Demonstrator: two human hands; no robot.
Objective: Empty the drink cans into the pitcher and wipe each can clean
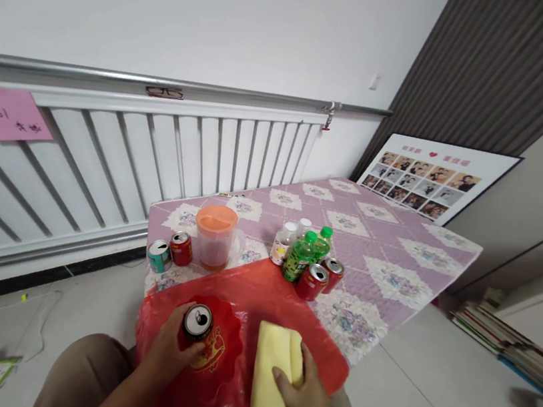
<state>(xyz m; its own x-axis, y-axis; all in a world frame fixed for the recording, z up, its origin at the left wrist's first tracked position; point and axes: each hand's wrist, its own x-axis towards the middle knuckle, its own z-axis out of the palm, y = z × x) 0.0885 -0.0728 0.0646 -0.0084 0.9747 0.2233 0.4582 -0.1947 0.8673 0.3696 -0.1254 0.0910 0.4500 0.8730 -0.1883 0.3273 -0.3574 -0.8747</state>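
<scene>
My left hand [169,345] is wrapped round an opened dark drink can [197,321], held upright over a red scalloped tray [232,339] with a gold print. On the right, my right hand [303,393] grips a folded yellow cloth [274,359] at its right side, thumb on top. Under both lies a red plastic sheet [264,290] on the table's front part. Whether the can touches the tray is hidden from me.
A teal can [159,258], a red can [181,249] and an orange-lidded pitcher [214,239] stand at the left. Green bottles [298,261], white-capped bottles [282,244] and two red cans [311,283] group at centre right. A radiator [198,153] runs behind the table.
</scene>
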